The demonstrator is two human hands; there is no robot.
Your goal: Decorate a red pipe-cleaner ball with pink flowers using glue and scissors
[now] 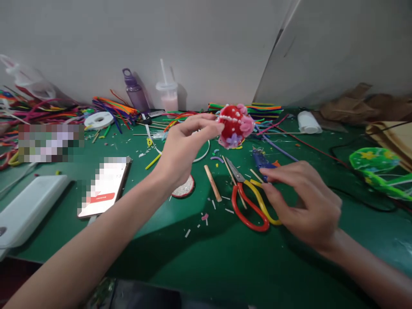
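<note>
A red, rounded ornament (232, 124) with strings of white beads and pink and lilac flowers is pinched in the fingertips of my left hand (185, 146), raised above the table. My right hand (299, 201) is closed in a loose pinch at the right, with a short thin stick (256, 175) at its thumb and index finger. Just beyond those fingers lies a blue glue gun (260, 159), partly hidden. Scissors (240, 178) with red and yellow handles lie beside this hand, blades pointing away. A wooden stick (213, 183) and a red-edged disc with a whitish sparkly top (184, 187) rest below my left hand.
On the left are a phone (104, 186) and a white power bank (34, 210). A tape roll (98, 120), purple bottle (137, 92), lidded cup (168, 98) and colourful pipe cleaners (112, 107) stand or lie farther back. Green decorated pieces (375, 161) and a dark cable are at right.
</note>
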